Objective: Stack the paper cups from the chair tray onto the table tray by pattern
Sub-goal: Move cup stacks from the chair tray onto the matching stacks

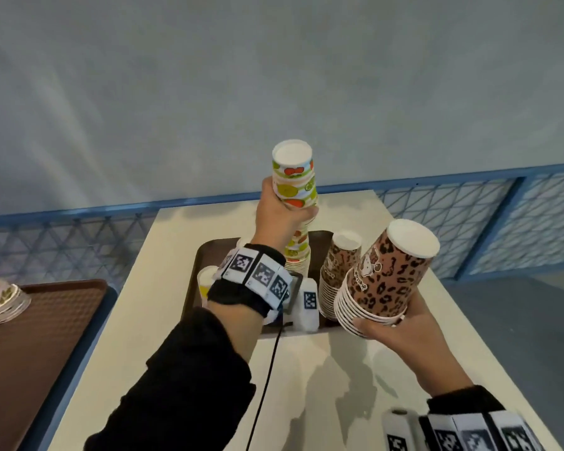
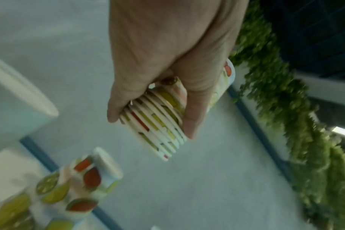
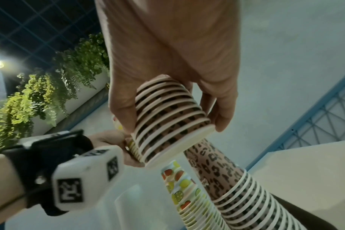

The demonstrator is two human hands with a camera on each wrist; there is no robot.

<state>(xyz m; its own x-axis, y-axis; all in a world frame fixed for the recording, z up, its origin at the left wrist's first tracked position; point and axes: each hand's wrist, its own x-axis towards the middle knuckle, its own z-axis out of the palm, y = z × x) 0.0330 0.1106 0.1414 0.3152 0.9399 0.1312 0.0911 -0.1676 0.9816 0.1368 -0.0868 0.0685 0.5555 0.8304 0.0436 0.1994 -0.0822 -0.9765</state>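
Observation:
My left hand [image 1: 290,206] grips a nested stack of upside-down fruit-print cups [image 1: 293,177], held just above the taller fruit-print stack [image 1: 298,252] on the brown table tray [image 1: 199,255]. In the left wrist view the fingers [image 2: 189,121] wrap the cup rims [image 2: 158,129]. My right hand [image 1: 378,322] holds a tilted nested stack of leopard-print cups [image 1: 388,275] by its rims, beside and nearer than the leopard stack [image 1: 339,265] on the tray. The right wrist view shows the held leopard cups [image 3: 167,112] above both tray stacks.
A second brown tray [image 1: 46,320] lies on the chair at the left, with several pale patterned cups [image 1: 0,301] at its far left. A cup with yellow print [image 1: 207,278] stands on the table tray's left side. A blue mesh fence runs behind the white table [image 1: 306,385].

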